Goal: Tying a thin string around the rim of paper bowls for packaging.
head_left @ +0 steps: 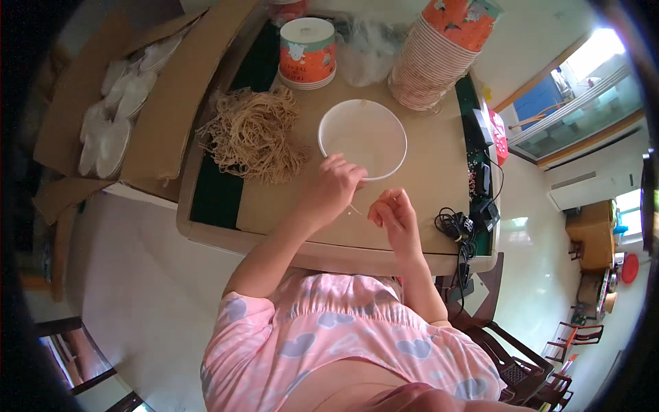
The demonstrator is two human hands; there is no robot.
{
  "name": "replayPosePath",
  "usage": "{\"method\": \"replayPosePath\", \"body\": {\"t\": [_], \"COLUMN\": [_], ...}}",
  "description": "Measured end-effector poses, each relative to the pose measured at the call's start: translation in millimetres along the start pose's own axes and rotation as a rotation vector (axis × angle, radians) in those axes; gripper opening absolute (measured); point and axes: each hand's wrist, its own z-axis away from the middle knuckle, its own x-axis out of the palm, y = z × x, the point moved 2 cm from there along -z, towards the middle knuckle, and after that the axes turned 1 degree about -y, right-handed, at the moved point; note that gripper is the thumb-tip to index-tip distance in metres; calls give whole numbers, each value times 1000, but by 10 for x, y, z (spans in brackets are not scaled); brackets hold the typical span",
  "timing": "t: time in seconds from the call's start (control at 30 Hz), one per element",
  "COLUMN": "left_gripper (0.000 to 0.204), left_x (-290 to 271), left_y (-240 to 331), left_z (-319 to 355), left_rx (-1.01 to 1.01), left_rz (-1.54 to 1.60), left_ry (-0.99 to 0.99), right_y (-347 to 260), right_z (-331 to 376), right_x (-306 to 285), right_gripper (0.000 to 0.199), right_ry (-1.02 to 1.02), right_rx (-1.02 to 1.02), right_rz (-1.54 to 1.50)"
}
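Note:
A white-lined paper bucket (pixel 362 137) stands on the table in front of me, its round mouth facing up. My left hand (pixel 336 184) is closed at its near rim, the fingertips lying over the edge. Just right of it, my right hand (pixel 395 214) is held in a pinch below the bucket; what sits between its fingers is hidden. A short end of thin pale cord (pixel 354 209) shows between the two hands. To the left of the bucket lies a loose heap of beige cords (pixel 255 134).
A tall stack of orange paper buckets (pixel 436 62) leans at the back right. An upturned orange bucket (pixel 307 58) stands behind the cords, beside a clear plastic bag (pixel 371 51). White lids fill a cardboard box (pixel 182 89) at left. Black cables (pixel 458 230) lie on the right edge.

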Motion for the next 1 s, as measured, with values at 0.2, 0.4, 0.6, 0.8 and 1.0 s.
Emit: {"method": "replayPosePath", "body": {"t": [0.2,0.4,0.6,0.8,1.0], "left_gripper": [19,25,21,8,10], "left_x": [70,-154,-194,-119,51], "left_y": [171,227,232,247,314], "left_z": [-265,-205,-61,61,100], "left_rx": [-200,20,30,48,-31], "left_rz": [202,284,752,763,574], "left_ry": [-88,208,-132,-109,25], "right_y": [-92,-255,-286,-226,-43], "right_z": [-144,-189,-104,3,57], "right_x": [-126,-177,-166,-184,-146], "right_gripper": [19,41,61,59,26], "right_ry": [98,24,-159,-264,26], "right_rx": [-23,86,131,185,1], "right_rz": [115,-92,-170,-226,126]}}
